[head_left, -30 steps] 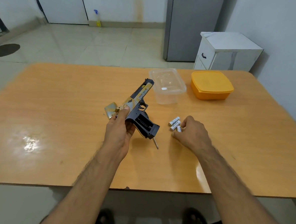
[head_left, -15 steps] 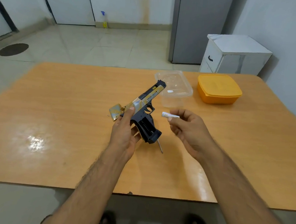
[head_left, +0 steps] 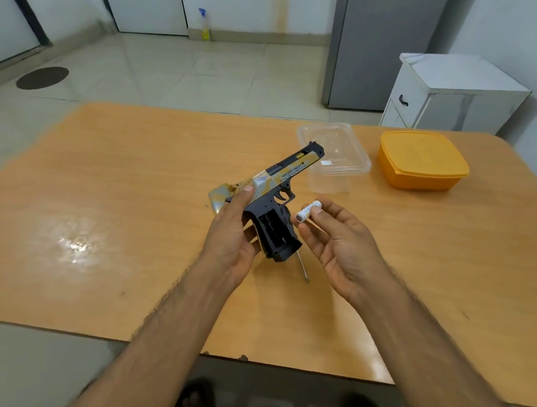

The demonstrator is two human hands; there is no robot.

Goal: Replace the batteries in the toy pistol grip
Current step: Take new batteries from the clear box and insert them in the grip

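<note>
Head view: wooden table point(head_left: 102, 224), both bare forearms reaching in from the bottom.
Pistol point(head_left: 273, 203): centre of frame, above the table; gold-and-grey patterned slide, black frame, muzzle toward upper right, grip open with a dark empty compartment.
Left hand point(head_left: 230, 235): wrapped round the pistol's rear, thumb on the slide.
Right hand point(head_left: 337, 239): palm up, loosely curled, pinching a battery.
Battery point(head_left: 306, 211): white, just right of the grip.
Cover point(head_left: 219, 197): patterned plate on the table, left of the pistol.
</note>
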